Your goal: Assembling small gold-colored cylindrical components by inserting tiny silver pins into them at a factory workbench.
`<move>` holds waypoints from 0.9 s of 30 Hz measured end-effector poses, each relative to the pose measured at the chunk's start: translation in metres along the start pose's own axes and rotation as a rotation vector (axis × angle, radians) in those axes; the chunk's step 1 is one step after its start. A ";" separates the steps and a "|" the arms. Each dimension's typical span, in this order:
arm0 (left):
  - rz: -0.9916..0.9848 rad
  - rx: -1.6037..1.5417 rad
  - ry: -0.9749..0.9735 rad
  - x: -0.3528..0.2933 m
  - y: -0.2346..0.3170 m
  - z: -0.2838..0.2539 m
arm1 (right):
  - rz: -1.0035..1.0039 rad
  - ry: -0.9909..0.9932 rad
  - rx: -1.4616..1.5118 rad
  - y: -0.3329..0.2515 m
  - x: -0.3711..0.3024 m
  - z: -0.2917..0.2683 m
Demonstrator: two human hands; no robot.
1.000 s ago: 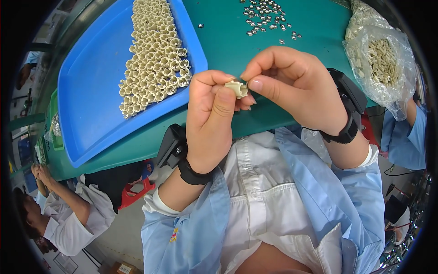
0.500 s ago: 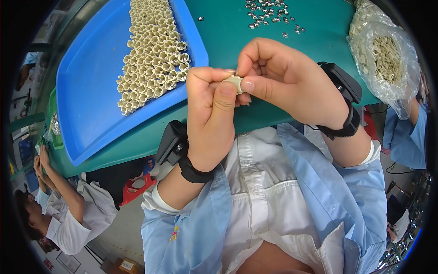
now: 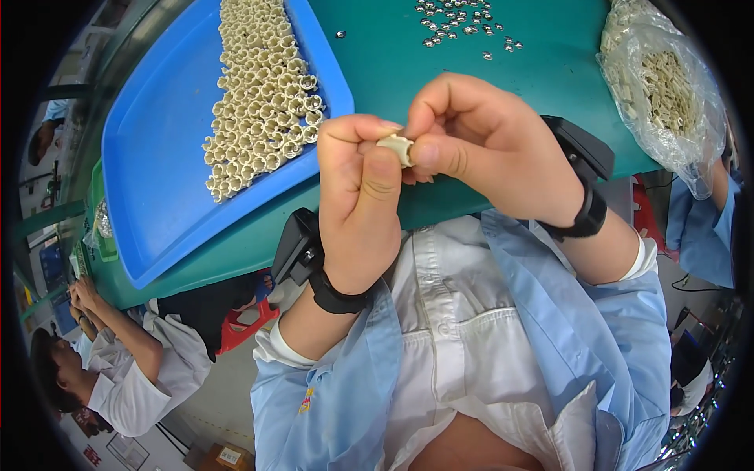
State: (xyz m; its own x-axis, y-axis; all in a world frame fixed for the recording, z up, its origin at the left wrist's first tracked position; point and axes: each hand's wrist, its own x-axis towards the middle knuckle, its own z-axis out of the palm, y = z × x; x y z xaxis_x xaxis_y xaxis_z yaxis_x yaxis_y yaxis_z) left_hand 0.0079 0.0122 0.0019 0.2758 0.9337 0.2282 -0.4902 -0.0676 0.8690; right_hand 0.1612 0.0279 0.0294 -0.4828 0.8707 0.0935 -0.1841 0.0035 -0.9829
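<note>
Between my two hands is a small cream, cup-shaped plastic part (image 3: 395, 147), lying on its side. My left hand (image 3: 357, 184) pinches it between thumb and fingers. At its right end, the thumb and fingertips of my right hand (image 3: 479, 149) press against the part; whether they also hold something smaller is hidden. To the left stands a blue tray (image 3: 149, 188) with many cream cup-shaped parts (image 3: 263, 110) set upright in rows, their toothed rims up. Beyond my hands, small shiny metal pieces (image 3: 452, 23) lie scattered.
A green table top (image 3: 377, 71) lies under everything. At the far right is a clear plastic bag (image 3: 667, 102) full of cream parts. One metal piece (image 3: 340, 34) sits alone beside the tray. A co-worker (image 3: 133, 361) is at the left, with a red stool (image 3: 243, 326) nearby.
The cream part has tilted slightly in my fingers, and my right hand has shifted a little down around its end. My left hand keeps its pinch. The whole view has moved slightly.
</note>
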 end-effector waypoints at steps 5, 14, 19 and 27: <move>-0.014 -0.052 0.068 0.002 0.002 0.003 | -0.439 0.229 -0.728 -0.008 -0.004 0.010; 0.046 0.058 0.073 0.000 0.004 0.007 | -0.497 0.244 -0.896 -0.023 -0.009 -0.002; 0.157 0.081 -0.038 -0.003 -0.003 0.001 | -0.549 0.190 -0.938 -0.018 -0.013 -0.007; 0.216 0.099 -0.031 -0.002 -0.003 0.007 | -0.604 0.225 -1.033 -0.017 -0.020 -0.006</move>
State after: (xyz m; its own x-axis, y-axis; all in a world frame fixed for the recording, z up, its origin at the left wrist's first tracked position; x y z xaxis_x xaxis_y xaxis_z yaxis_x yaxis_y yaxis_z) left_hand 0.0146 0.0078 0.0021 0.1992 0.8829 0.4253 -0.4572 -0.3001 0.8372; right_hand 0.1789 0.0127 0.0428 -0.3770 0.6588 0.6510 0.4898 0.7384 -0.4636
